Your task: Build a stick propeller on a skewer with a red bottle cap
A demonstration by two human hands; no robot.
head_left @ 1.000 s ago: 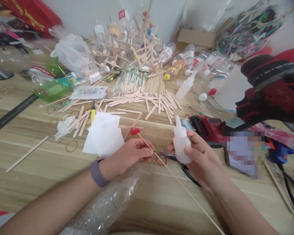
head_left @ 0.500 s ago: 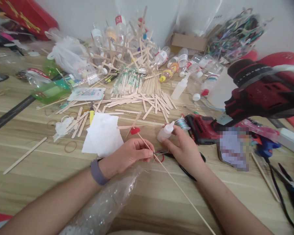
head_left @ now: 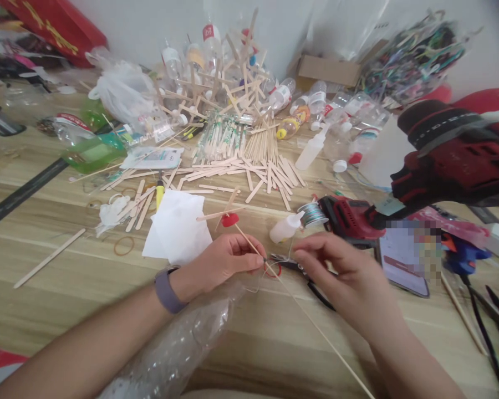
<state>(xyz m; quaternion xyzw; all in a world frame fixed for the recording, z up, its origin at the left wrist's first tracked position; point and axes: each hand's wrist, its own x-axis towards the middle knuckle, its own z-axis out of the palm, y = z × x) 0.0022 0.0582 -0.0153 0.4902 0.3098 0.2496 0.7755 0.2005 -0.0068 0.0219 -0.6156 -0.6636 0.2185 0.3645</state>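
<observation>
My left hand (head_left: 241, 257) pinches a long thin wooden skewer (head_left: 316, 322), which slants down toward the lower right. At its upper end sits a red bottle cap (head_left: 230, 220) with flat craft sticks crossed behind it. Thin wire or thread is wound at a dark knot (head_left: 265, 260) by my left fingertips. Thumb and forefinger of my right hand (head_left: 332, 266) are pinched together, apparently on the loose end of that thread. A small white glue bottle (head_left: 286, 227) stands beyond my right hand, touched by neither hand. Black-handled scissors (head_left: 316, 288) lie partly under my right hand.
White paper (head_left: 178, 227) lies beyond my left hand. Craft sticks (head_left: 270, 174) and bottles fill the back. At right are a red drill (head_left: 461, 149), a wire spool (head_left: 314, 214) and a phone (head_left: 403, 260). A clear plastic bottle (head_left: 178, 343) is below my left wrist.
My right hand has let go of the small glue bottle and moved right and nearer, its fingers now pinched by the thread. My left hand still holds the skewer.
</observation>
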